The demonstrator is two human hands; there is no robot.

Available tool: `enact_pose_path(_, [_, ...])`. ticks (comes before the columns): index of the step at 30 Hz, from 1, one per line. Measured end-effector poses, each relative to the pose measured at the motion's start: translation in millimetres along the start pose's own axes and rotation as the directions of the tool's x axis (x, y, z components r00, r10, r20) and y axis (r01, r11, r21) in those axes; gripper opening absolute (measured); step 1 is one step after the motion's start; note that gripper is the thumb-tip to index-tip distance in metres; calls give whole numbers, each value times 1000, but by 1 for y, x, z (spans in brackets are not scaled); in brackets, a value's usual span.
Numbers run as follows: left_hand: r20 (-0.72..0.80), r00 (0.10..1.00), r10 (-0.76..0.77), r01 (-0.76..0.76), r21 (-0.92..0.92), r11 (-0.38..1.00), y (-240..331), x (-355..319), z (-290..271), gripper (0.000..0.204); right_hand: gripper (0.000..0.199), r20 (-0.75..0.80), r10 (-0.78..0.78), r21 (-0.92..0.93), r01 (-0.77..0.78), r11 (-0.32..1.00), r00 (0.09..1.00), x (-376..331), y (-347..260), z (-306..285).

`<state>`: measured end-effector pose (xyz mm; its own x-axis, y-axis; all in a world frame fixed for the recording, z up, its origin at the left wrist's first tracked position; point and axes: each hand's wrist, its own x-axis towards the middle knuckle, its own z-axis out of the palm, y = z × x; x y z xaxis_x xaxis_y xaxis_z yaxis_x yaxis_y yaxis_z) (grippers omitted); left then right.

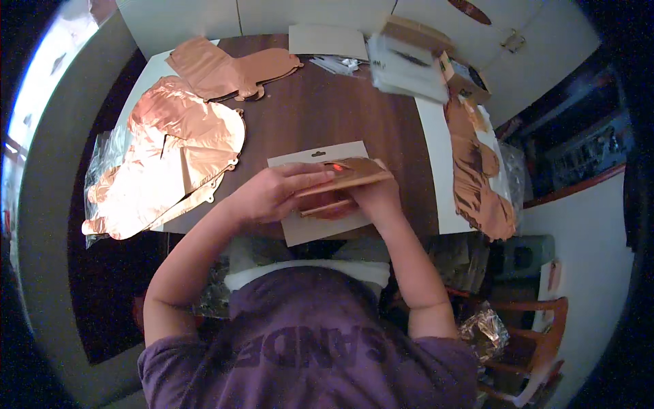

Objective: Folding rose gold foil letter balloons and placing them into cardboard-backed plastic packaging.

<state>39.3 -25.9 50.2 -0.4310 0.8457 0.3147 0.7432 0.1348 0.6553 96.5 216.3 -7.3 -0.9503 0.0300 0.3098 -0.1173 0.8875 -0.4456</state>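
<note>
In front of me, both hands hold a folded copper-coloured foil balloon (pixel 361 178) just above a white card (pixel 340 149). My left hand (pixel 272 192) is closed on its left end, fingers lying along the top edge. My right hand (pixel 377 198) grips the right end, its thumb side near the upper corner; most of those fingers are hidden under the foil. A lower fold hangs open between the hands. The card has a hanger slot near its far edge and lies tilted on the brown table (pixel 327 112). A small red glint shows on the foil.
Flat copper foil balloons lie in a large pile (pixel 191 153) at left, with another stack (pixel 248 71) behind. More foil balloons (pixel 473 174) line the right edge. At the back are a white card (pixel 327 41), white straws (pixel 337 65), clear plastic packs (pixel 409 68) and a cardboard box (pixel 465 78).
</note>
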Motion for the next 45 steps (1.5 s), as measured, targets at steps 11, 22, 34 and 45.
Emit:
enact_pose_path(11, [175, 980, 96, -158, 389, 907, -12, -16, 29, 70, 28, -9, -96, 35, 97, 995, 995, 9, 11, -55])
enact_pose_path(22, [-114, 974, -194, 224, 460, 859, 6, -30, 58, 88, 63, 383, -278, -160, 360, 919, 881, 21, 4, -10])
enact_pose_path(34, [-96, 962, -254, 265, 534, 803, -14, -18, 56, 93, 61, 364, -288, -196, 375, 906, 886, 27, -3, -5])
enact_pose_path(45, [-87, 888, -451, 248, -736, 630, -29, -26, -5, 75, 69, 339, -252, -181, 326, 928, 906, 27, -3, -1])
